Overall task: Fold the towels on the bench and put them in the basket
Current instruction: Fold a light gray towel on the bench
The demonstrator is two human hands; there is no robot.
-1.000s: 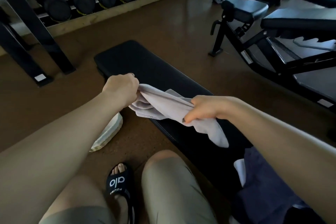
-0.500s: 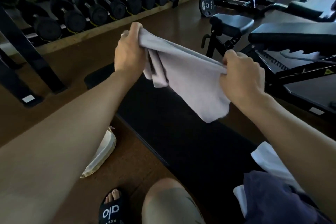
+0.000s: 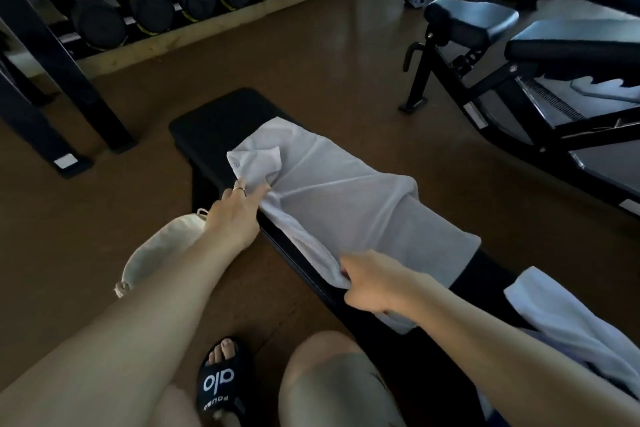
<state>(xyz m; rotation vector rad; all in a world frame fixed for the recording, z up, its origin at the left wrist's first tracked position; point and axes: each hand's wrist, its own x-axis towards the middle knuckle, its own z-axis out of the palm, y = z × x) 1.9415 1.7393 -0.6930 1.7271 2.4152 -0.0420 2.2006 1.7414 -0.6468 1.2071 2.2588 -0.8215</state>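
A light grey towel (image 3: 349, 204) lies spread lengthwise on the black flat bench (image 3: 214, 121), with one far corner flipped back on itself. My left hand (image 3: 235, 215) pinches the towel's near edge at the bench's left side. My right hand (image 3: 370, 284) grips the same edge closer to me. More towels, a white one (image 3: 561, 315) over a dark one, are piled on the bench at the lower right. A cream fabric basket (image 3: 156, 253) stands on the floor left of the bench, partly hidden behind my left forearm.
A dumbbell rack (image 3: 180, 0) runs along the back, its black legs at the far left. An adjustable bench with a black frame (image 3: 519, 87) stands to the right. Brown floor lies between them. My knee and a black slide sandal (image 3: 221, 381) are at the bottom.
Both hands held the towel up in the air half a second ago. It now lies spread flat on the bench, with both hands lowered to its near edge.
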